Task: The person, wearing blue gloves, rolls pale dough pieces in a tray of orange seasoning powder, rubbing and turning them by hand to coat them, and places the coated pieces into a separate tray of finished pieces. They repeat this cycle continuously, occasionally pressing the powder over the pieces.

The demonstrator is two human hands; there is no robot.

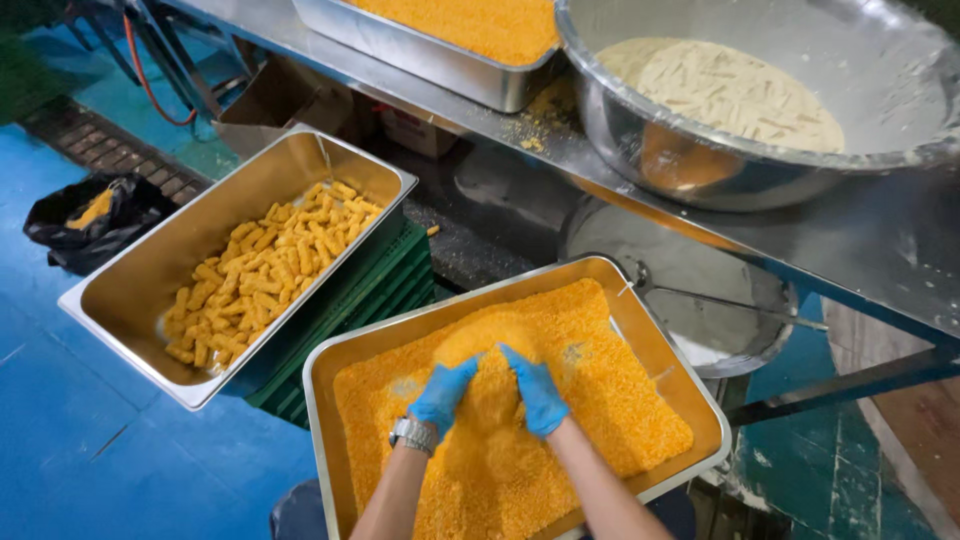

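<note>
head view: at the far left a crumpled black plastic bag (pixel 95 222) lies on the smooth blue floor (pixel 70 420), with a patch of orange crumb showing in its folds. next comes a deep rectangular steel pan (pixel 150 275) with rounded corners, set askew on a ribbed green crate (pixel 370 290); short, stubby crumb-coated sticks (pixel 262 272), rough and golden, are heaped along its right wall toward the near corner, and the rest of its brushed floor shows bare metal. near the middle a second steel tray (pixel 690 385) holds a grainy bed of orange breadcrumbs (pixel 610 390), piled into a soft mound at its centre. the left hand (pixel 441 397), in a thin blue glove with a metal-link wristwatch (pixel 413 434) at the wrist, sinks its curled fingers into the mound; the right hand (pixel 536 391), gloved the same, presses in just beside it. both are cupped loosely around crumbs, and whether anything solid lies inside them cannot be told. along the far edge of the steel table (pixel 880 250) sits another crumb-filled pan (pixel 440 50), then a large round polished bowl (pixel 800 60) holding pale, lumpy batter (pixel 735 95). under the table's right end rests a round metal strainer (pixel 700 290) with a long thin handle.
</note>
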